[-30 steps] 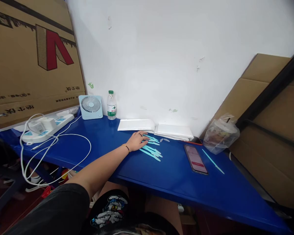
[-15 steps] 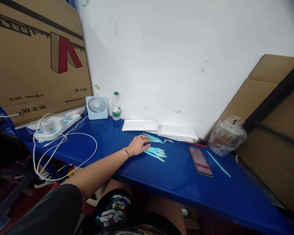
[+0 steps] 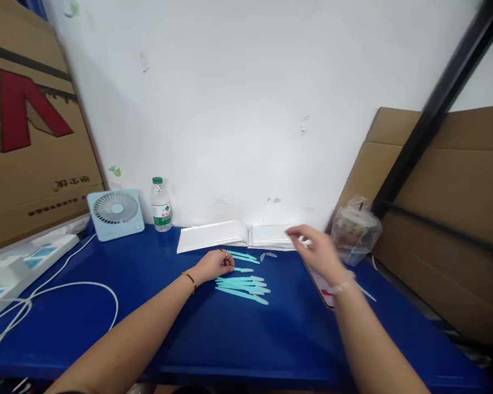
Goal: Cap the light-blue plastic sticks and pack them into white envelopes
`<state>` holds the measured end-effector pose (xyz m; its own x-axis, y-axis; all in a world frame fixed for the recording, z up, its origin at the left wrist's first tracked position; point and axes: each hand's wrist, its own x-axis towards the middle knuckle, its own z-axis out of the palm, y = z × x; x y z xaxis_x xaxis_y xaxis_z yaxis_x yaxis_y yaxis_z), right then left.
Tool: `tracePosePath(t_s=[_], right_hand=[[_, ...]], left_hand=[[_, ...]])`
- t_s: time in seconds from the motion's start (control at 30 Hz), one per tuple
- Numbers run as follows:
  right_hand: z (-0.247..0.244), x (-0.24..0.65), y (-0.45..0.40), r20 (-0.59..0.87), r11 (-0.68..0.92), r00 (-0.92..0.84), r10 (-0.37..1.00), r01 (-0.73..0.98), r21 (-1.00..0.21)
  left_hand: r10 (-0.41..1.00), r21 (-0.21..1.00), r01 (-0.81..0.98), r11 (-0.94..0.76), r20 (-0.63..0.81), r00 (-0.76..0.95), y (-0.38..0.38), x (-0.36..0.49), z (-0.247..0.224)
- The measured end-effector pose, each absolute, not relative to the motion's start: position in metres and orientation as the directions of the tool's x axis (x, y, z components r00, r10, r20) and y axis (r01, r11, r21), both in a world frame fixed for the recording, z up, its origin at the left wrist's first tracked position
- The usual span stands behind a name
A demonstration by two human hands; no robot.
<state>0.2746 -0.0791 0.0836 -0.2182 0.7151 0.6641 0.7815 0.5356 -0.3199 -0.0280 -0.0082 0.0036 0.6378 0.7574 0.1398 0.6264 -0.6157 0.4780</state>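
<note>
My left hand (image 3: 217,265) rests on the blue table, its thumb and fingers closed round the handle end of a turquoise eyebrow razor (image 3: 244,270). Just below it lies a loose bunch of similar razors (image 3: 242,285), tips pointing right. A few others (image 3: 244,256) lie above, beyond the fingers. My right hand (image 3: 315,250), slightly blurred, hovers by the right end of a stack of white packets (image 3: 269,234). Its thumb and forefinger look apart, with nothing visible between them. Another white packet (image 3: 213,235) lies left of that stack.
Small clear pieces (image 3: 268,255) lie near the packets. A phone (image 3: 322,287) is partly under my right arm, with a bagged drink cup (image 3: 355,232) behind. At left stand a bottle (image 3: 161,208), a fan (image 3: 117,213) and a power strip (image 3: 41,257) with white cables.
My right hand has come into view over the right side of the table. My left hand has closed on a single razor. The view has shifted right and closer.
</note>
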Motion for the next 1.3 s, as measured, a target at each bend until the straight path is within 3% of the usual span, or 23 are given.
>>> tracePosePath(t_s=[0.07,0.23,0.33,0.43,0.57,0.73,1.3], right_hand=[[0.060,0.265,-0.060,0.565,0.520,-0.282,0.775,0.793,-0.317],[0.008,0.246,-0.025,0.353,0.530,-0.445,0.823,0.825,-0.197],[0.000,0.245,-0.025,0.324,0.522,-0.458,0.828,0.840,-0.149],[0.001,0.250,-0.032,0.340,0.491,-0.424,0.840,0.859,-0.142],[-0.001,0.252,-0.037,0.332,0.450,-0.349,0.876,0.839,-0.306],[-0.007,0.248,-0.034,0.293,0.423,-0.309,0.905,0.730,-0.537],[-0.006,0.250,-0.035,0.232,0.367,-0.284,0.930,0.703,-0.609]], left_hand=[[0.732,0.494,0.593,-0.636,0.142,0.667,-0.009,-0.028,0.005],[0.711,0.344,0.622,-0.703,0.317,0.628,-0.001,-0.023,0.007],[0.703,0.305,0.633,-0.711,0.293,0.648,0.004,-0.021,0.007],[0.737,0.344,0.655,-0.673,0.235,0.633,0.006,-0.021,0.005],[0.801,0.433,0.690,-0.579,0.145,0.581,0.007,-0.022,0.001],[0.818,0.471,0.690,-0.549,0.133,0.560,0.006,-0.021,0.000],[0.816,0.437,0.702,-0.563,0.156,0.557,0.001,-0.018,0.006]])
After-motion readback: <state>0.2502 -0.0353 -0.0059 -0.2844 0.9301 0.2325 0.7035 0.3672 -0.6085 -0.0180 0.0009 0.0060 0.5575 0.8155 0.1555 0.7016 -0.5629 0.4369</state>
